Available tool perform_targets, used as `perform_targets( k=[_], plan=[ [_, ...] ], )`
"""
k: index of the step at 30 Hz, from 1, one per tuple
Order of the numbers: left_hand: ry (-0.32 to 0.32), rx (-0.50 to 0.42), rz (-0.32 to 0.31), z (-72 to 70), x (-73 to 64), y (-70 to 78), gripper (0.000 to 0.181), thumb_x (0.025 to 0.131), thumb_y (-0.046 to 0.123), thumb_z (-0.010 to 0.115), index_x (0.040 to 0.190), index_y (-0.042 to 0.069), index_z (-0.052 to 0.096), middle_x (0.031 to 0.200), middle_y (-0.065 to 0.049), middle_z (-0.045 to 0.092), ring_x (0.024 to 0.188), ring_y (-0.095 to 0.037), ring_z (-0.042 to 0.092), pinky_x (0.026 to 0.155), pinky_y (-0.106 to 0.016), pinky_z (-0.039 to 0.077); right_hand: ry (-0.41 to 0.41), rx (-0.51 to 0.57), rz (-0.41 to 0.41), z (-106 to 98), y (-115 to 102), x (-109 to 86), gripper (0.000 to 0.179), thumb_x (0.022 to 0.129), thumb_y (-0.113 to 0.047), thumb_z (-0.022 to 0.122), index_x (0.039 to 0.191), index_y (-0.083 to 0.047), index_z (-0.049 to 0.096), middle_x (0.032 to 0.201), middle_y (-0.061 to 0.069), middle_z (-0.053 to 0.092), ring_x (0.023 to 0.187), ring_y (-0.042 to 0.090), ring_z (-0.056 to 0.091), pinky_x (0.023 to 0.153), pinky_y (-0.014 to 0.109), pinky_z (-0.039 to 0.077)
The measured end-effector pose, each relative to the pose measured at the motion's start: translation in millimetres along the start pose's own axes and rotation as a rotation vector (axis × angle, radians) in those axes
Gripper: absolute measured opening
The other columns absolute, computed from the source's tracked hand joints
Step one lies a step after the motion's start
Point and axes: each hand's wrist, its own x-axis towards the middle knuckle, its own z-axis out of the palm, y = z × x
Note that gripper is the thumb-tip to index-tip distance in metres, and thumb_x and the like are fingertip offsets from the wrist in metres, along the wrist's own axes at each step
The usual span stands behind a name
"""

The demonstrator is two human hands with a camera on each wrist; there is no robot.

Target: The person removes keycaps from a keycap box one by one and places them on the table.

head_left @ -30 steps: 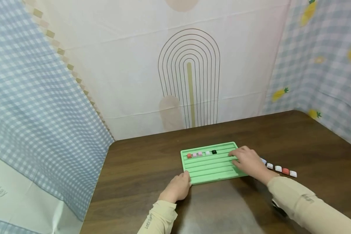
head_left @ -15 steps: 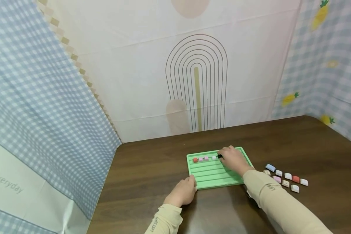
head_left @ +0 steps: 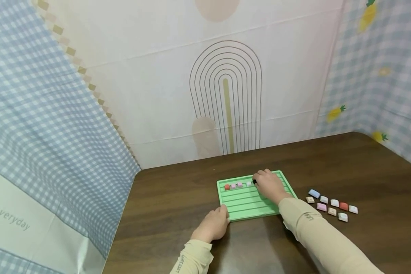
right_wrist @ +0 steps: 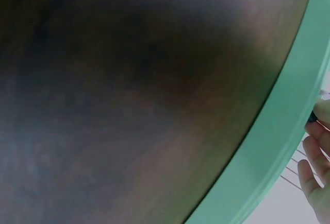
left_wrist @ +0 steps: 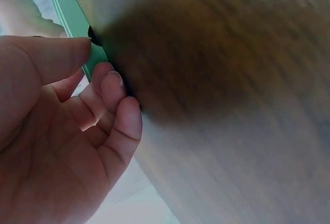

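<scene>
A green ridged tray (head_left: 250, 207) lies on the dark wooden table. My left hand (head_left: 213, 223) grips its front left corner, thumb and fingertips at the edge in the left wrist view. Along the top row sit a red keycap (head_left: 227, 187), two pink keycaps (head_left: 239, 184) and a white keycap (head_left: 248, 183). Just right of the white one, my right hand (head_left: 270, 185) pinches a black keycap (head_left: 255, 182), mostly covered by the fingers. The right wrist view shows the same black keycap (right_wrist: 312, 117) between thumb and fingertips, beyond the tray's side wall.
To the right of the tray, several loose keycaps lie in two rough rows, among them a blue keycap (head_left: 314, 193), a red keycap (head_left: 343, 206) and a pink keycap (head_left: 321, 207). A patterned cloth (head_left: 164, 114) hangs behind the table (head_left: 171, 198).
My right hand has moved left over the tray from its right side and taken hold of the black keycap. My left hand stays at the corner. The head view has shifted slightly.
</scene>
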Motion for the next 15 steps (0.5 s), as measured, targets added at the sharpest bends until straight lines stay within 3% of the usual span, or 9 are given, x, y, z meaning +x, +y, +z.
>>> perform_targets(
  k=[8,15],
  plan=[
    [-0.013,-0.035,-0.009,5.9,1.8,0.5,0.007,0.095,0.015,0.050,0.093,0.012,0.043,0.082,-0.001,0.049,0.072,-0.018,0.051,0.064,-0.029,0.042,0.045,0.046,-0.053,-19,3,-11.1,0.018,0.083,-0.014,0.067,0.099,-0.007,0.067,0.096,0.008,0.065,0.086,0.024,0.057,0.070,0.035,0.049],
    [0.018,-0.011,0.012,4.3,7.0,0.8,0.009,0.094,0.014,0.051,0.092,0.010,0.043,0.080,-0.001,0.049,0.070,-0.019,0.051,0.063,-0.029,0.042,0.056,0.093,-0.036,-60,39,-47.2,0.022,0.083,-0.014,0.067,0.104,-0.007,0.065,0.099,0.008,0.064,0.093,0.026,0.057,0.074,0.040,0.049]
  ],
)
